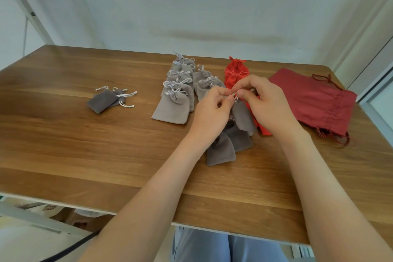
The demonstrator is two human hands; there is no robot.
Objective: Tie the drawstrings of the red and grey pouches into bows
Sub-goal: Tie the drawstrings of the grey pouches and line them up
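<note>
Both hands are working near the middle of the wooden tabletop (85, 144). The left hand (210, 108) and the right hand (265, 102) are meeting fingertip to fingertip, each pinching the pale drawstring (235, 97) of a dark grey pouch (243, 118). The pouch's body is showing in the gap between the two hands, but whether it is lying flat or being lifted is hard to tell.

Two more dark grey pouches (223, 151) are lying just below it, partly tucked under the left wrist. To the left, a row of light grey pouches (174, 108) is overlapping front to back, each one showing a white bow at its neck. A shorter row of the same kind (202, 85) is sitting just beside it.

Bright red pouches (232, 72) are lying behind the right hand, and a strip of the same red is peeking out beneath it. Larger dark red pouches (314, 100) are spread flat near the right edge, their cords trailing loose. Well apart on the left, a small heap of dark grey pouches (102, 101) is resting with its white strings loose and splayed.
</note>
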